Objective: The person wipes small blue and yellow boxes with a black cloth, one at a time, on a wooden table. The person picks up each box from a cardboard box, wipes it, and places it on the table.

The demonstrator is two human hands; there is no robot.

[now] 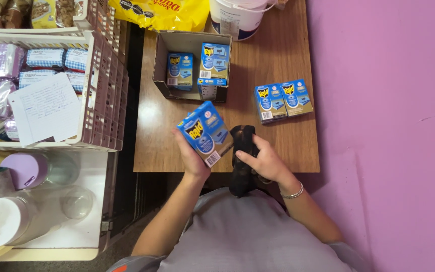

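Note:
My left hand point(191, 156) holds a small blue and yellow box point(205, 132) tilted above the front of a wooden table point(288, 55). My right hand point(265, 161), with a silver bracelet at the wrist, grips a black hand-held device point(241, 161) whose head touches the box's right side. An open cardboard box point(163, 60) further back on the table contains three more of the blue boxes point(213, 60). Two more blue boxes point(283, 99) lie side by side on the table to the right.
A pink plastic crate point(104, 100) on the left holds wrapped packets and a handwritten paper sheet point(46, 108). Jars with lids point(23, 168) stand on a white shelf below it. A yellow bag point(167, 12) and a white bucket point(237, 17) sit at the table's far edge. A pink wall point(388, 126) is at right.

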